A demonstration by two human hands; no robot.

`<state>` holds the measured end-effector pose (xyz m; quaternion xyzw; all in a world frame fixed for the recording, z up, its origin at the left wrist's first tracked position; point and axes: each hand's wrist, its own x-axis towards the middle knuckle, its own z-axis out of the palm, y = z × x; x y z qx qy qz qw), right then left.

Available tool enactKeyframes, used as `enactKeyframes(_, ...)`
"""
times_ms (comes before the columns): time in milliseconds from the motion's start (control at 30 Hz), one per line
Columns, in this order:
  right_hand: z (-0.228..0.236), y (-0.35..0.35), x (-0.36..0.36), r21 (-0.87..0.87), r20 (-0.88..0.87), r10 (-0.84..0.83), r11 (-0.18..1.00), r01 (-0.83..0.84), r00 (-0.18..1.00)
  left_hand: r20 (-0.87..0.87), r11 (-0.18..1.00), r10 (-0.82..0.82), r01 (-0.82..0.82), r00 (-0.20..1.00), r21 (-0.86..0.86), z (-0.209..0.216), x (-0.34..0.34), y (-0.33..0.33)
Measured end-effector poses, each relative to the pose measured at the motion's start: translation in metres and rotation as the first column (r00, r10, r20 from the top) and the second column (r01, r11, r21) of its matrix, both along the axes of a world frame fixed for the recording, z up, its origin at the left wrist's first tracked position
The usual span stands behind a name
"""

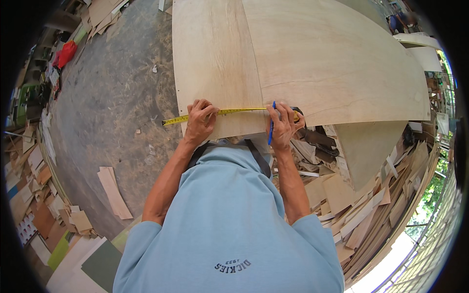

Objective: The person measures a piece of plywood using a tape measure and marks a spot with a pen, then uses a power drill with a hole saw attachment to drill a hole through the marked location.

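Observation:
A yellow tape measure is pulled out across the near end of a pale plywood sheet. Its free tip sticks out past the sheet's left edge, over the floor. My left hand pinches the blade close to that edge. In my right hand is the dark tape case, partly hidden by the fingers, along with a blue pen that points up and down between them. A thin dark line or seam runs lengthwise on the plywood, ending near my right hand.
Dusty concrete floor lies to the left, with a thin wood strip on it. Wood offcuts pile up at the lower right, more at the far left. A red bag-like item sits upper left. Another person is at the upper right.

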<state>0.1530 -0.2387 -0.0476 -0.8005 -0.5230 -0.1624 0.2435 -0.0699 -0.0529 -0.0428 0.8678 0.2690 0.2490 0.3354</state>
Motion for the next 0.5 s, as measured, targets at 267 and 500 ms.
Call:
enactKeyframes(267,0.008,0.001,-0.004,-0.046,-0.018,-0.022,0.999,0.021,1.000,-0.087,0.997,-0.080,0.080,0.993,0.005,0.006,0.000,0.010)
enactKeyframes(500,0.013,0.008,-0.004,-0.099,-0.024,-0.034,0.995,0.032,0.999,-0.326,0.959,-0.279,0.278,0.903,-0.051,0.019,0.012,0.037)
